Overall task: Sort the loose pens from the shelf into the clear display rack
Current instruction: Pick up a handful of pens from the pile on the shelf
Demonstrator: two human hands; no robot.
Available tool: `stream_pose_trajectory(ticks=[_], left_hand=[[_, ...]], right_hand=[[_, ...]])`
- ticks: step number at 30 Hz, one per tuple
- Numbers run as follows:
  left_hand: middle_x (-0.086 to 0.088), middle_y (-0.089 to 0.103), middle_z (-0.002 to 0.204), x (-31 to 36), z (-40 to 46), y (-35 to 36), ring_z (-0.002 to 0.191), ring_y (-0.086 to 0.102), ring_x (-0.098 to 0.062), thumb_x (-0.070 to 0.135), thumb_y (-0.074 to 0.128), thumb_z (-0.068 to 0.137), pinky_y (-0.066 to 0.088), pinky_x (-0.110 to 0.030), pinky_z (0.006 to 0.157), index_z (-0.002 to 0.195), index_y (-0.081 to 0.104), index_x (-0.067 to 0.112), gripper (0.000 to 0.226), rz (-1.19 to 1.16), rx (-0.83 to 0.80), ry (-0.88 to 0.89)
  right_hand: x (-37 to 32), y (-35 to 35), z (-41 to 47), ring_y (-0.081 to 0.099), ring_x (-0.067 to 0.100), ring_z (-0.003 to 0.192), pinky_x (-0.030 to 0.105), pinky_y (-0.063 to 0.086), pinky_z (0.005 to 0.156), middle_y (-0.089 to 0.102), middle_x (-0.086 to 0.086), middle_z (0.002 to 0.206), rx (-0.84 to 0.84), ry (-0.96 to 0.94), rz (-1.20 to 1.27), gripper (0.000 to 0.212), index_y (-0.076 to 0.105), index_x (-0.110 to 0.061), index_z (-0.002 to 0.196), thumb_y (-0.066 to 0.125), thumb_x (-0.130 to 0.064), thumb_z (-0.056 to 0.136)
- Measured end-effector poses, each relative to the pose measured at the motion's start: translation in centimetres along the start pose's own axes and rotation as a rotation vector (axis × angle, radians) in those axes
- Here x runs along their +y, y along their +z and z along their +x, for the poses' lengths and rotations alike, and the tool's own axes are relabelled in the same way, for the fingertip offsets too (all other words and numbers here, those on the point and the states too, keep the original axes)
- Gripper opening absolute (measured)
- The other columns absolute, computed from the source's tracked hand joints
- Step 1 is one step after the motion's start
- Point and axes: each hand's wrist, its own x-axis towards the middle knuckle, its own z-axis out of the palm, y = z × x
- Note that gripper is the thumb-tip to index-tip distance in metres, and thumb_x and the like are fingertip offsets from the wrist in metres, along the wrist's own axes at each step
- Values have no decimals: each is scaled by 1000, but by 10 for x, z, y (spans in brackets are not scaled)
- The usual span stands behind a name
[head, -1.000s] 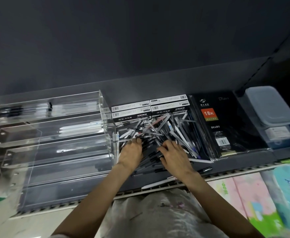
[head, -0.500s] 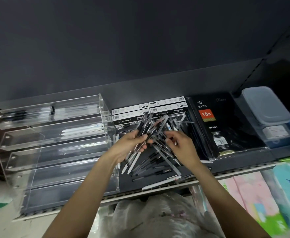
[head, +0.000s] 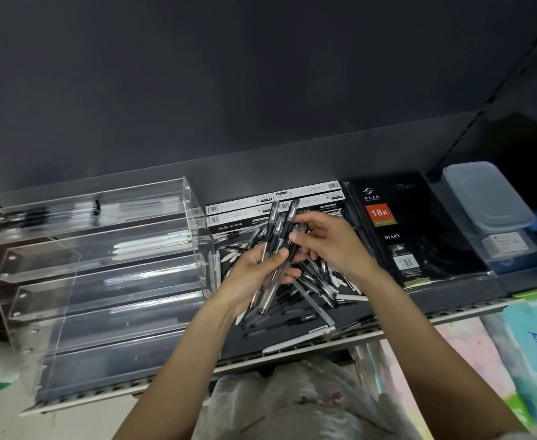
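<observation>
A pile of loose pens (head: 305, 300), black, clear and white, lies on the dark shelf (head: 419, 300). My left hand (head: 254, 274) grips a bunch of black-capped clear pens (head: 276, 249) upright above the pile. My right hand (head: 330, 242) pinches the upper part of that bunch from the right. The clear tiered display rack (head: 102, 268) stands to the left; its top tier holds a few dark pens (head: 57, 211) and the second tier some white pens (head: 143, 247).
Pen boxes (head: 276, 201) stand behind the pile. A black diary (head: 400, 230) lies to the right, then stacked plastic containers (head: 489, 211). A single white pen (head: 298, 339) rests at the shelf's front edge. Colourful notebooks (head: 514, 360) sit on the lower level.
Both hands rose off the pile, the left one lifting a bunch of pens. The right hand came over to the bunch's upper end.
</observation>
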Motion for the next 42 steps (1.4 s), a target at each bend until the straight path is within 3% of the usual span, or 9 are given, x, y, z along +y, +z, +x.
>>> stream_pose_trajectory(ticks=[10,16,21,24,27,29,35,39,42], left_hand=[[-3,73,99,-5,1,3,80,69,-15,15,45,97,57,-28,72,114,60,13,23,24,-118,-74],[-4,72,107,-6,11,20,98,69,-17,16,41,98,56,-33,84,116,57,11,25,-603,182,92],[8,66,121,-3,16,32,113,61,-9,25,37,101,41,-36,100,126,51,22,29,-619,292,190],[8,65,122,-5,12,38,105,65,-9,26,38,100,53,-30,82,126,53,22,30,-548,298,212],[4,67,119,-11,2,45,49,62,-8,33,39,100,43,-21,31,115,66,29,31,-404,318,150],[2,71,110,-16,-5,50,33,44,-8,31,42,99,36,-19,27,111,67,27,28,-375,354,137],[-4,55,55,-28,-32,48,50,54,-17,30,60,88,51,-28,55,112,64,-1,40,-339,449,88],[-17,70,100,-33,-67,18,94,66,-28,37,70,77,55,-35,83,114,63,-5,56,-348,600,86],[-9,70,109,-36,-97,-11,94,68,-12,22,64,84,54,-21,71,115,65,3,37,-341,729,122]], right_hand=[[-9,-10,9,56,4,55,18,47,51,61,4,79,112,46,186,22,61,-7,103,68,-6,82],[2,3,-19,64,8,78,20,52,66,62,-9,97,140,111,-120,24,52,-23,111,57,-34,90],[14,42,-50,59,21,50,25,44,41,62,3,71,-2,163,-6,9,44,-27,98,44,-36,97],[10,47,-51,50,24,46,25,38,37,57,4,59,48,183,104,11,47,-22,102,48,-31,97],[8,47,-52,44,18,43,24,36,38,54,5,57,85,185,206,14,51,-16,103,52,-28,95],[7,48,-53,41,14,41,24,34,38,50,1,52,130,155,215,10,54,-17,98,52,-26,95],[13,51,-56,42,10,39,21,34,41,51,-7,50,151,-23,104,10,58,-15,93,51,-22,96],[9,58,-58,44,13,40,22,38,43,54,-3,50,-78,-7,96,9,59,-19,92,51,-21,95],[6,77,-60,46,14,40,21,41,46,57,-2,53,-287,19,56,9,57,-23,94,50,-19,96]])
